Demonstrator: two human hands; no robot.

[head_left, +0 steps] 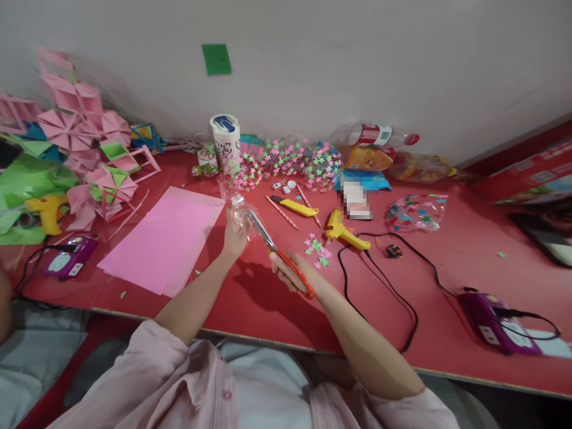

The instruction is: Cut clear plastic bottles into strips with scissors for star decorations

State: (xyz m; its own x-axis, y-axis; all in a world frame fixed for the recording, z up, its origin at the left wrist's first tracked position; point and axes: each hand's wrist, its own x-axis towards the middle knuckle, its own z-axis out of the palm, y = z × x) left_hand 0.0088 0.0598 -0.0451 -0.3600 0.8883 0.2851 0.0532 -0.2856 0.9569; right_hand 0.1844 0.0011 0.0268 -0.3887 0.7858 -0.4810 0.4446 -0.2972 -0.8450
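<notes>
Over the red worktop [232,298], beside a pink paper sheet [165,238] and near a yellow glue gun [344,232]: a clear plastic bottle [239,208]. Clamped by the left hand [235,235], grip closed around it. Held in the right hand [286,274], fingers through the handles: red scissors [281,253], blades at the bottle.

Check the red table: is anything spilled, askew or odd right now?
A few loose paper stars lie scattered beside the yellow glue gun, away from the main star pile. A plastic bottle lies on its side by the wall. Nothing looks damaged.
</notes>
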